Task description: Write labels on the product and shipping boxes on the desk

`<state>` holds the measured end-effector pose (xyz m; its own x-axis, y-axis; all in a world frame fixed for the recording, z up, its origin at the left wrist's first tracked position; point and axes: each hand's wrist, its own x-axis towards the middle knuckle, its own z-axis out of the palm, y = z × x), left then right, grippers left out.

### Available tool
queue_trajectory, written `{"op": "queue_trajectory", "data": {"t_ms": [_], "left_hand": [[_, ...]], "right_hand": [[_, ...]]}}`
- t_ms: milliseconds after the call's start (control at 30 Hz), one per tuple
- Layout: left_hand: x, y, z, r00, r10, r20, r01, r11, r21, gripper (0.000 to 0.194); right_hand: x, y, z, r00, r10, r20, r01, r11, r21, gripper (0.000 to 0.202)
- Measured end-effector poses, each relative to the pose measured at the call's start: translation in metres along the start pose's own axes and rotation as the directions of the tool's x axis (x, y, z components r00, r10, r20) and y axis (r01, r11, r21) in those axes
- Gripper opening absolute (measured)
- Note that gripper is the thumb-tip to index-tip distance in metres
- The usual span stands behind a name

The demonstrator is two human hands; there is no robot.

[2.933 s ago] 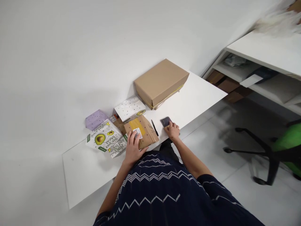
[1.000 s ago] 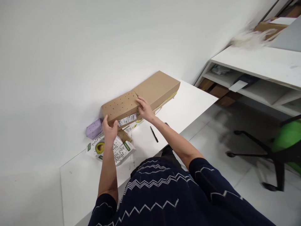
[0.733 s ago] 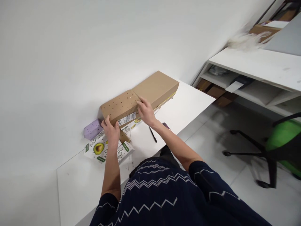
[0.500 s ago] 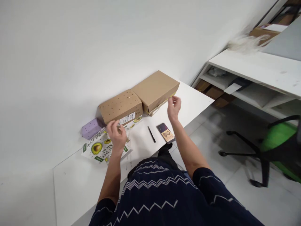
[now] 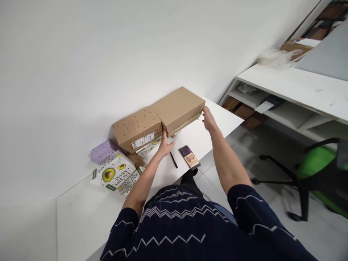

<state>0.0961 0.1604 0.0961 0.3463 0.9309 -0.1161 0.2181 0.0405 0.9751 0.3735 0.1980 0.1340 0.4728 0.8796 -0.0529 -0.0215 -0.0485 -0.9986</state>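
Note:
A plain brown cardboard box (image 5: 178,108) sits against the wall, its front lower edge slightly raised above a yellowish layer beneath. My left hand (image 5: 164,146) is at its left front corner, fingers reaching into the gap beside it and thumb out. My right hand (image 5: 208,120) curls around its right front corner, fingertips partly hidden. To the left stands a dotted cardboard box (image 5: 137,127) with a white label. Below it are avocado-printed packages (image 5: 115,172) and a purple dotted box (image 5: 103,151). A black pen (image 5: 173,160) and a phone (image 5: 189,157) lie in front.
The white table (image 5: 81,217) runs along the wall, with its right end near the plain box. At right are a white shelf unit (image 5: 293,81) holding boxes and a plastic bag, and a green and black office chair (image 5: 317,163) on the tiled floor.
My left hand has moved right from the avocado packages to the plain box's left corner. My right hand has closed in on its right corner. The view has shifted slightly.

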Motion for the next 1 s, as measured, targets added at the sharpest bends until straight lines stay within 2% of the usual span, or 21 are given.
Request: {"op": "queue_trajectory", "data": {"t_ms": [100, 200, 300, 367, 500, 633, 767, 867, 1000], "left_hand": [[-0.027, 0.015, -0.001, 0.994, 0.11, -0.007, -0.109, 0.991, 0.081, 0.093], [-0.062, 0.042, -0.009, 0.981, 0.194, 0.005, -0.193, 0.971, 0.141, 0.079], [-0.095, 0.067, -0.021, 0.983, 0.183, -0.011, -0.18, 0.974, 0.14, 0.073], [-0.112, 0.073, -0.029, 0.988, 0.156, -0.013, -0.154, 0.983, 0.102, 0.07], [-0.129, 0.059, -0.049, 0.995, 0.044, -0.09, -0.028, 0.984, 0.175, 0.07], [-0.129, 0.038, -0.076, 0.979, -0.064, -0.193, 0.117, 0.954, 0.276, 0.06], [-0.126, 0.038, -0.095, 0.967, 0.017, -0.254, 0.095, 0.9, 0.425, 0.051], [-0.124, 0.041, -0.098, 0.965, 0.067, -0.253, 0.069, 0.868, 0.492, 0.05], [-0.118, 0.033, -0.096, 0.964, 0.042, -0.261, 0.089, 0.879, 0.469, 0.051]], "right_hand": [[-0.032, -0.007, -0.026, 0.99, -0.07, -0.126, 0.065, 0.997, -0.046, 0.057], [-0.079, -0.015, -0.057, 0.963, -0.162, -0.213, 0.156, 0.987, -0.047, 0.055], [-0.133, -0.022, -0.081, 0.948, -0.205, -0.245, 0.198, 0.979, -0.052, 0.045], [-0.166, -0.024, -0.088, 0.965, -0.146, -0.22, 0.136, 0.989, -0.06, 0.042], [-0.215, -0.023, -0.076, 0.997, 0.01, -0.073, -0.017, 0.994, -0.109, 0.044], [-0.244, -0.011, -0.044, 0.97, 0.223, 0.092, -0.218, 0.974, -0.063, 0.052], [-0.257, 0.009, -0.019, 0.908, 0.368, 0.202, -0.381, 0.924, 0.029, 0.057], [-0.26, 0.022, -0.014, 0.871, 0.431, 0.237, -0.459, 0.885, 0.078, 0.058], [-0.264, 0.03, -0.016, 0.853, 0.452, 0.261, -0.491, 0.865, 0.107, 0.057]]}}
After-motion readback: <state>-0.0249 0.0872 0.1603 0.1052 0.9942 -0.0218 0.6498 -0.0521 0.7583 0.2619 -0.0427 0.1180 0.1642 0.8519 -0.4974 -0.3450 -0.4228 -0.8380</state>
